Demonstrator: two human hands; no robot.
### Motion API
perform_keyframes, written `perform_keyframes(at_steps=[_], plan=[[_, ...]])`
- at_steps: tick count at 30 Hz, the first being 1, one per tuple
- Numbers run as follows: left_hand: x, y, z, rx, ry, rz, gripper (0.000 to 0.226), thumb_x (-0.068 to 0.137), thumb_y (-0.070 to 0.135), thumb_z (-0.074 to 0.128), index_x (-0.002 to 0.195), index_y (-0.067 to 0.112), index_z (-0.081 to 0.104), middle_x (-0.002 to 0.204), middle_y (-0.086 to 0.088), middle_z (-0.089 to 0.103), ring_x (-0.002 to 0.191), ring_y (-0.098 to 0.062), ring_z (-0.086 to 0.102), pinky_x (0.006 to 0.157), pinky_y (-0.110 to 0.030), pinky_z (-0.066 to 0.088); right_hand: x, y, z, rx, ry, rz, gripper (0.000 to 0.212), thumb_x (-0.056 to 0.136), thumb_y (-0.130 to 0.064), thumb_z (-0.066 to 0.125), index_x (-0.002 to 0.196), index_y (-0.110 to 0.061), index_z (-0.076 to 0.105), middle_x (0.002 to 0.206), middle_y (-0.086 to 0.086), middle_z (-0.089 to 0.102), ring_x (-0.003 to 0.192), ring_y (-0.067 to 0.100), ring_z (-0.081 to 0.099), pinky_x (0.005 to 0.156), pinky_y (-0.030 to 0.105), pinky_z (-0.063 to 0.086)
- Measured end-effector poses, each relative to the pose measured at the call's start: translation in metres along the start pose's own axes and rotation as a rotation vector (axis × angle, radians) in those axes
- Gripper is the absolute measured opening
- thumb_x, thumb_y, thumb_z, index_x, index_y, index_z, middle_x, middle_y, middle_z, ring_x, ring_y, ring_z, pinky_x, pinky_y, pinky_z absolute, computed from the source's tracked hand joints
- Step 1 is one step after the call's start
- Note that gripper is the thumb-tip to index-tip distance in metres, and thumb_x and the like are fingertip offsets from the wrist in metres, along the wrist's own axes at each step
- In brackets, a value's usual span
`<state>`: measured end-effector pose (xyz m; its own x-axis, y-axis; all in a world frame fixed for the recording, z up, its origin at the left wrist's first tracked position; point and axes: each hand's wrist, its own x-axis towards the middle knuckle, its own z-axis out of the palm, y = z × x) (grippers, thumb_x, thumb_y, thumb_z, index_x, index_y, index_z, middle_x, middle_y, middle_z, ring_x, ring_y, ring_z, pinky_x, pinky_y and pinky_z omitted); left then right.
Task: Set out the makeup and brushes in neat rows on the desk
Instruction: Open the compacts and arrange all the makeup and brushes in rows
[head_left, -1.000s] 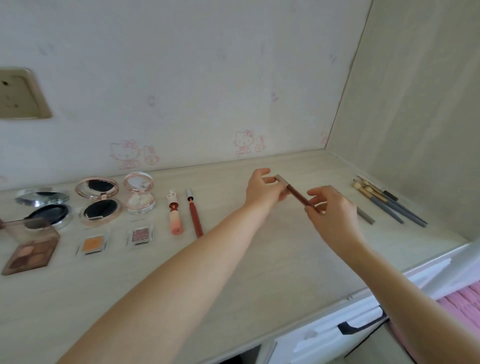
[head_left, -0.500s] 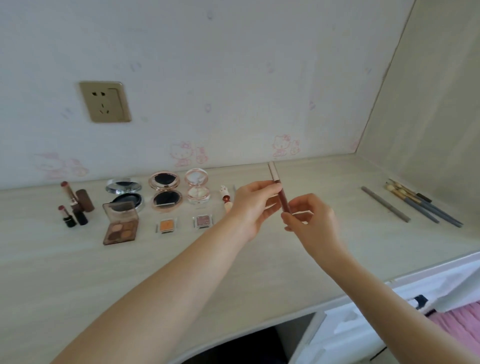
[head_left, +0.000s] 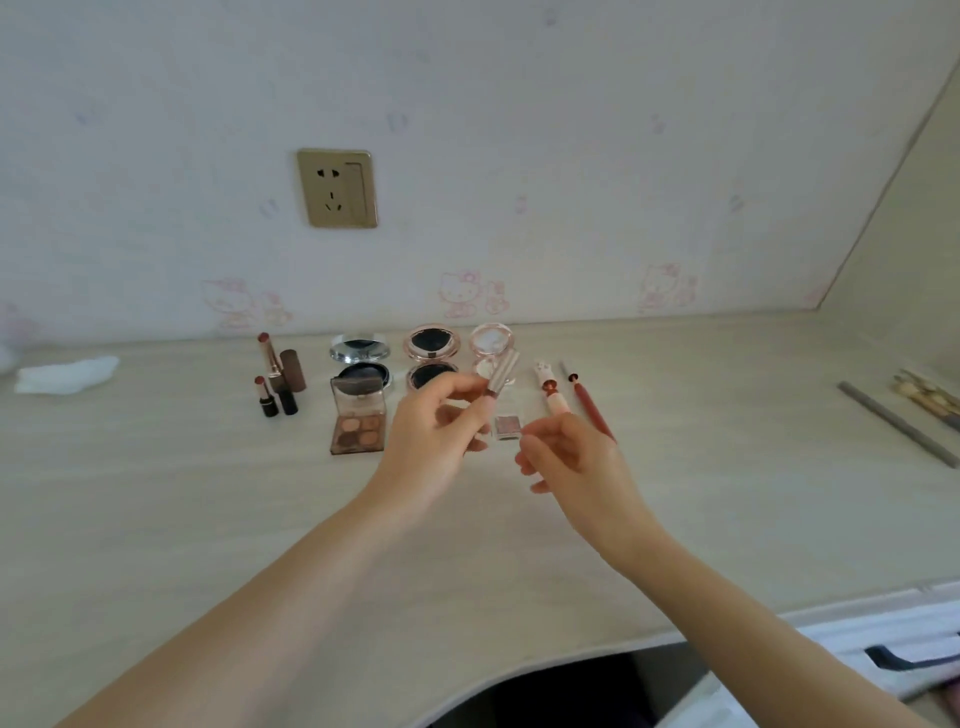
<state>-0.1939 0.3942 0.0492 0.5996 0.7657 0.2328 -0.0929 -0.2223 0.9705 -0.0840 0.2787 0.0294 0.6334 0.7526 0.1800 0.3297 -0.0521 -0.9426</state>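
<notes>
My left hand (head_left: 436, 441) pinches a slim brown makeup pencil (head_left: 503, 375) with a pale capped end, tilted up to the right above the desk (head_left: 208, 519). Just right of it, my right hand (head_left: 571, 457) hovers with loosely curled fingers and holds nothing that I can see. Behind the hands stand rows of makeup: lipsticks (head_left: 280, 387), a silver compact (head_left: 359, 358), a brown eyeshadow palette (head_left: 358, 423), a rose-gold compact (head_left: 431, 356), a pink compact (head_left: 491, 336), a small eyeshadow pot (head_left: 505, 427), a pink tube (head_left: 551, 395) and a red lip pencil (head_left: 589, 402).
A grey pencil (head_left: 896, 423) and a bunch of brushes (head_left: 927, 397) lie at the far right by the side wall. A white tissue (head_left: 65, 374) lies at the far left. A wall socket (head_left: 337, 188) sits above the makeup. A drawer handle (head_left: 904, 657) shows below the desk edge.
Both hands carried the brown pencil left toward the makeup rows and tipped it upright. The right hand has come off it. The view has swung left.
</notes>
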Motion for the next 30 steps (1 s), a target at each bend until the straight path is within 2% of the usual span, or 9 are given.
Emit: perform_keyframes(at_steps=[2, 5, 10, 12, 15, 20, 25, 30], plan=[[-0.006, -0.008, -0.015, 0.170, -0.035, 0.071, 0.013, 0.088, 0.015, 0.065, 0.098, 0.024, 0.068, 0.083, 0.010, 0.068, 0.074, -0.012, 0.065, 0.058, -0.020, 0.052, 0.005, -0.004, 0.006, 0.029, -0.002, -0.003, 0.007, 0.093, -0.021, 0.057, 0.096, -0.019, 0.063, 0.081, 0.001, 0.070, 0.073, 0.006, 0.066, 0.063, 0.024, 0.056], [-0.016, -0.018, -0.032, 0.392, -0.053, 0.188, 0.016, 0.086, 0.014, 0.067, 0.099, 0.023, 0.068, 0.092, 0.011, 0.063, 0.082, -0.008, 0.061, 0.066, -0.017, 0.050, 0.010, -0.008, 0.016, 0.054, -0.031, -0.003, 0.013, 0.094, -0.027, 0.055, 0.098, -0.018, 0.063, 0.082, 0.000, 0.069, 0.072, 0.005, 0.065, 0.061, 0.022, 0.053], [-0.028, -0.026, -0.044, 0.591, -0.092, 0.425, 0.016, 0.085, 0.009, 0.069, 0.099, 0.016, 0.068, 0.093, 0.009, 0.056, 0.085, -0.004, 0.057, 0.071, -0.011, 0.043, 0.012, -0.001, 0.035, 0.109, -0.051, -0.013, 0.011, 0.090, -0.025, 0.063, 0.082, -0.018, 0.067, 0.067, -0.005, 0.067, 0.063, 0.003, 0.061, 0.058, 0.018, 0.044], [-0.031, -0.030, -0.044, 0.624, -0.087, 0.460, 0.017, 0.084, 0.009, 0.070, 0.100, 0.014, 0.068, 0.095, 0.007, 0.056, 0.084, -0.004, 0.058, 0.072, -0.015, 0.045, 0.011, 0.004, 0.041, 0.117, -0.036, -0.008, 0.014, 0.089, -0.022, 0.064, 0.076, -0.018, 0.067, 0.064, -0.004, 0.067, 0.061, 0.003, 0.059, 0.060, 0.019, 0.042], [-0.030, -0.034, -0.049, 0.753, -0.059, 0.537, 0.025, 0.079, 0.011, 0.075, 0.103, 0.013, 0.068, 0.097, 0.006, 0.057, 0.083, -0.008, 0.059, 0.072, -0.025, 0.051, 0.009, 0.009, 0.040, 0.195, 0.036, -0.018, 0.017, 0.092, -0.020, 0.061, 0.076, -0.017, 0.066, 0.060, -0.004, 0.066, 0.055, 0.002, 0.055, 0.056, 0.014, 0.042], [-0.029, -0.036, -0.063, 0.687, 0.017, 0.618, 0.019, 0.082, 0.019, 0.072, 0.099, 0.012, 0.069, 0.093, 0.005, 0.061, 0.079, -0.008, 0.059, 0.066, -0.029, 0.053, 0.010, 0.008, 0.032, 0.272, 0.074, 0.001, 0.021, 0.092, -0.023, 0.062, 0.073, -0.013, 0.066, 0.054, -0.005, 0.062, 0.049, 0.002, 0.050, 0.050, 0.012, 0.040], [-0.029, -0.040, -0.064, 0.649, 0.017, 0.593, 0.020, 0.080, 0.016, 0.074, 0.098, 0.009, 0.070, 0.091, 0.003, 0.063, 0.083, -0.009, 0.060, 0.071, -0.034, 0.055, 0.007, 0.007, 0.032, 0.281, 0.050, -0.042, 0.019, 0.091, -0.022, 0.063, 0.075, -0.012, 0.065, 0.055, -0.005, 0.061, 0.050, 0.002, 0.051, 0.052, 0.012, 0.041], [-0.028, -0.041, -0.065, 0.603, 0.012, 0.533, 0.021, 0.079, 0.016, 0.075, 0.098, 0.010, 0.073, 0.089, 0.004, 0.064, 0.082, -0.001, 0.059, 0.073, -0.022, 0.052, 0.007, 0.010, 0.033, 0.245, 0.050, -0.082, 0.017, 0.092, -0.020, 0.062, 0.077, -0.012, 0.065, 0.055, -0.004, 0.061, 0.052, 0.004, 0.051, 0.055, 0.018, 0.042]])
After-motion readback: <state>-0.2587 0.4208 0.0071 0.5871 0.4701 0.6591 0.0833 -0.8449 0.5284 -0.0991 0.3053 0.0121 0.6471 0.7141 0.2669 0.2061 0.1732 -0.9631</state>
